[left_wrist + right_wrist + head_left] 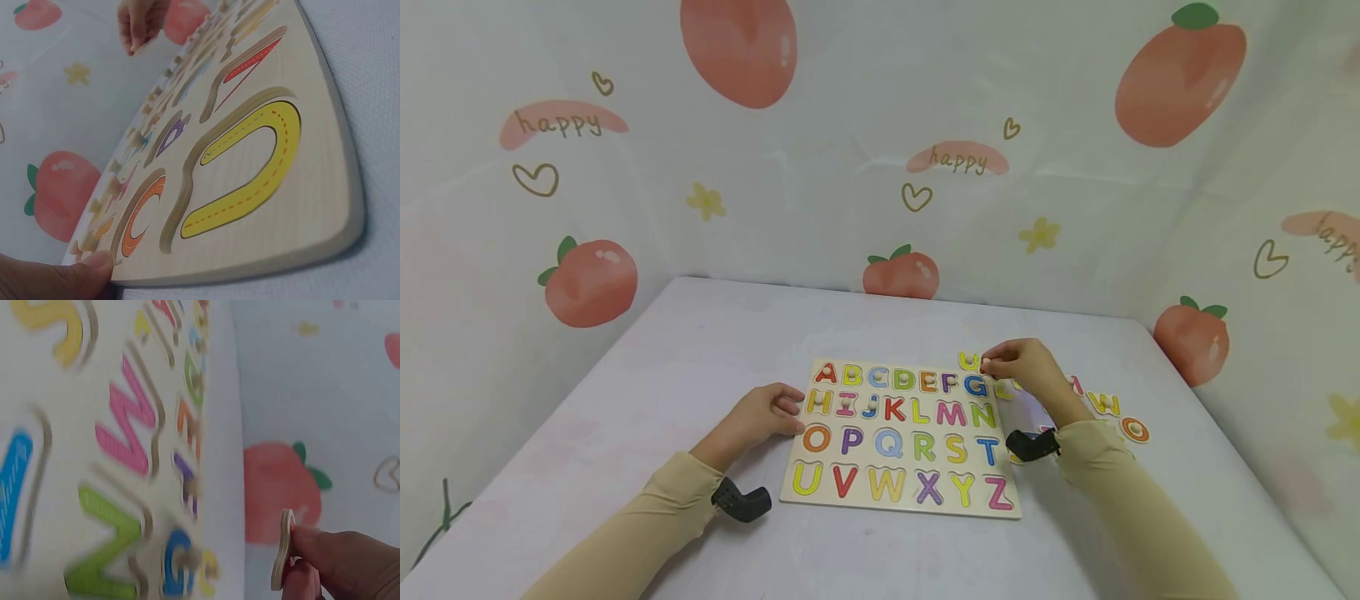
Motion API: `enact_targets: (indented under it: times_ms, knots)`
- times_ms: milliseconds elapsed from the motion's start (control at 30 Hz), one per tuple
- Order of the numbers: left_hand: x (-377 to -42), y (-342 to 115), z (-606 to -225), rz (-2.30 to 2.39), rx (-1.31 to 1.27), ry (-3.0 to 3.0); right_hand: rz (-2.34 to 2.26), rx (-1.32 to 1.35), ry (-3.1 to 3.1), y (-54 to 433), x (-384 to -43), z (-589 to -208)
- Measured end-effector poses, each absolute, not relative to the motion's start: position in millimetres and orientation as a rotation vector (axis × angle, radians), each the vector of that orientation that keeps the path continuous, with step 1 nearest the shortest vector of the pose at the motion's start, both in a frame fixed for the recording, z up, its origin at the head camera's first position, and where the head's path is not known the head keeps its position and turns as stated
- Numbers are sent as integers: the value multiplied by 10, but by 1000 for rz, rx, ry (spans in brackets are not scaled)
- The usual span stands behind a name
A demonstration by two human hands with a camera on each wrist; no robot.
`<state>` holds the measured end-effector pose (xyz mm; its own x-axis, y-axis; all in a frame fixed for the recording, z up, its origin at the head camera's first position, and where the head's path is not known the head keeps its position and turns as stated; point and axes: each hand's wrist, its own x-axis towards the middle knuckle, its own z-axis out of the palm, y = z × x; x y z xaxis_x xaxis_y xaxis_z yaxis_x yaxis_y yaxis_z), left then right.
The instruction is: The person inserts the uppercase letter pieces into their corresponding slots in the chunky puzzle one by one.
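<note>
A wooden alphabet puzzle board [901, 510] lies flat, with letter slots in rows. Knobbed pieces sit in the top row, A to G, and at H, I and J; slots from K onward show printed letters only. My left hand [767, 414] rests at the board's left edge, its thumb [94, 265] touching the rim beside the O slot. Beyond the board's upper right corner, my right hand [1026, 364] pinches a small wooden letter piece [282, 550] between thumb and finger. That piece appears edge-on in the right wrist view, its letter face hidden.
Loose knobbed letters lie right of the board: a yellow U [968, 361] behind the G, a yellow W [1103, 404] and an orange O [1135, 430]. Several more are partly covered by my right arm. A patterned cloth wall [820, 217] stands behind the white table [730, 325].
</note>
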<state>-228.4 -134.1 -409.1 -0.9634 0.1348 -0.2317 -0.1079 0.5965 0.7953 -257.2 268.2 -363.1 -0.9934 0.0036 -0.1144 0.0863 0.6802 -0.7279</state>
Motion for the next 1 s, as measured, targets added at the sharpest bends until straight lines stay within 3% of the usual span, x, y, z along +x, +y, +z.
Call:
enact_targets:
  times_ms: [367,1000]
  knots:
    - [-2278,-1347,-4085,1302,36,2563,-1214,-147,2737,2067,-2443,-3719]
    - [-2278,-1347,-4109,1318,32,2563,-1053,-171,2689,1430,-2443,-3879]
